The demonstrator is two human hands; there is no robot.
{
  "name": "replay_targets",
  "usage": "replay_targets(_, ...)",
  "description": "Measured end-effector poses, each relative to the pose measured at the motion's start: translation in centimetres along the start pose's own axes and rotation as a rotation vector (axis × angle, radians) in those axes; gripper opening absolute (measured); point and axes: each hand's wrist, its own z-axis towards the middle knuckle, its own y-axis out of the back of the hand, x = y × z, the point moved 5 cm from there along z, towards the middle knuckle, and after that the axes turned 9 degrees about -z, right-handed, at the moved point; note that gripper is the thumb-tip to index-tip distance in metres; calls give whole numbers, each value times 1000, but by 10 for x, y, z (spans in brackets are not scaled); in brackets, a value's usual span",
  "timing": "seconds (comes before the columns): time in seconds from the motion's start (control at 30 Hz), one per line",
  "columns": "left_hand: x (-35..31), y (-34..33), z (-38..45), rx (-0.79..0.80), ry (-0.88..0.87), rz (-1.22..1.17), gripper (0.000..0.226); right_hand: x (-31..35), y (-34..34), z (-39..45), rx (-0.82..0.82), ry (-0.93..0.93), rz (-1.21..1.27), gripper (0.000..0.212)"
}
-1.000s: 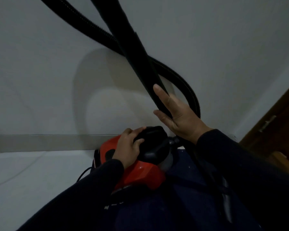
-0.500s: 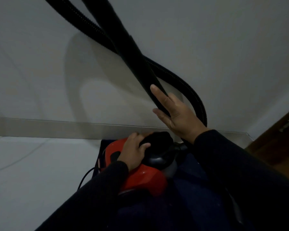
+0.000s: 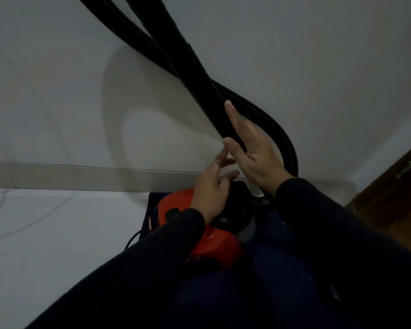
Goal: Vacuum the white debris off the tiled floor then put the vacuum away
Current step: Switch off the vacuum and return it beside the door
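The fingers [image 3: 230, 115] of the right hand [image 3: 254, 150] are held straight along the black wand [image 3: 190, 67], with the thumb laid against its near side, so the wand is steadied rather than gripped round. The fingers of the left hand [image 3: 211, 186] are spread loosely and nothing is held by them; they are blurred, just above the black handle [image 3: 235, 210] of the red vacuum [image 3: 214, 243]. A ribbed black hose [image 3: 271, 122] is looped behind the wand, against the white wall [image 3: 57, 91]. The vacuum is seen low at the wall's foot, beside the pale tiled floor [image 3: 45, 233] and a wooden door [image 3: 394, 198].
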Motion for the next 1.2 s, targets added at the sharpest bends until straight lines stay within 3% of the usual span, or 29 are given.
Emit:
replay_targets(0.07,-12,9,8,-98,-32,-60,54,-1,-1,-6,-21,-99,85,60)
replay_targets(0.17,-29,31,14,-177,-108,14,51,-8,-4,-27,-177,-302,121,55)
replay_targets(0.23,-38,40,11,-195,-130,37,51,-13,-14,-50,-252,-452,68,49)
replay_targets(0.33,-41,51,4,-203,-131,71,47,-21,-34,-80,-205,-653,-98,48)
replay_targets(0.43,-29,61,0,-247,-5,16,48,-24,-47,-92,-109,-662,-150,61)
replay_targets(0.53,-13,67,-16,-310,161,-89,32,-33,-62,-98,15,-651,-179,45)
replay_targets(0.67,3,61,-28,-329,263,-166,21,-42,-64,-104,25,-646,-185,51)
replay_targets(0.8,12,42,-35,-378,319,-211,21,-56,-59,-116,26,-669,-162,43)
replay_targets(0.97,25,27,-56,-542,379,-224,31,-68,-55,-139,6,-734,-100,41)
replay_targets(1.07,24,14,-64,-695,392,-350,59,-68,-51,-142,-32,-756,-59,41)
replay_targets(1.2,17,6,-67,-769,331,-393,94,-67,-49,-145,-71,-767,5,43)
